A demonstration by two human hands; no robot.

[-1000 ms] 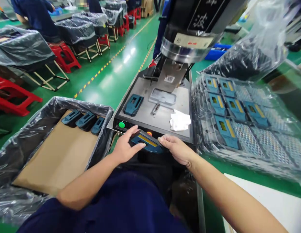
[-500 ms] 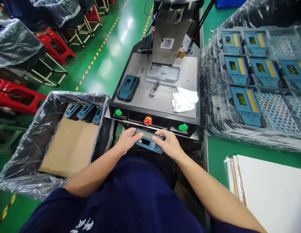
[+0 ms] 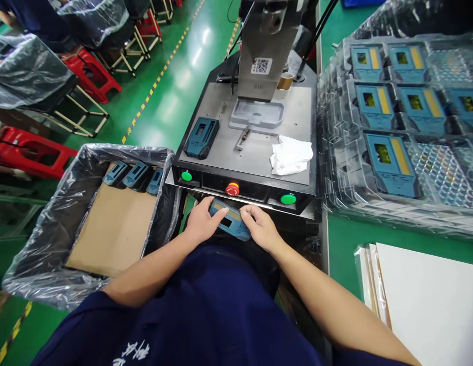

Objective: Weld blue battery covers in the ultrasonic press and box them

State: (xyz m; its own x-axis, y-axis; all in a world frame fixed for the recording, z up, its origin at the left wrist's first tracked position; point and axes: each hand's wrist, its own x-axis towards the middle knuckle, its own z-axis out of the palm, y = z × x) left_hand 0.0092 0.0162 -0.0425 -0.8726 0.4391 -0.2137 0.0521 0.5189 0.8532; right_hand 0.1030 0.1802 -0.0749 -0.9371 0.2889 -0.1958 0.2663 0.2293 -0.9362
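A blue plastic device housing [image 3: 233,230], with a dark rectangular window and a yellow strip, is held in front of my waist, tilted down to the right. My left hand [image 3: 201,221] grips its left end, thumb lying on the face beside the strip. At the upper right corner, my right hand [image 3: 260,227] has thumb and forefinger pinched together by the strip's end; whether they also hold the strip cannot be made out. Just beyond my hands is a press machine's front panel with a red emergency stop button [image 3: 232,189] and two green buttons [image 3: 288,199].
Another blue housing [image 3: 201,138], a grey fixture [image 3: 256,114] and a white cloth [image 3: 291,155] lie on the machine's metal plate. At left, a plastic-lined bin [image 3: 41,244] holds several housings on cardboard. Stacked clear trays [image 3: 335,168] with housings and white sheets [image 3: 427,290] are at right.
My right thumb has drawn back from the housing's face to a pinch at its upper right corner. The housing has tilted more and shifted slightly left.
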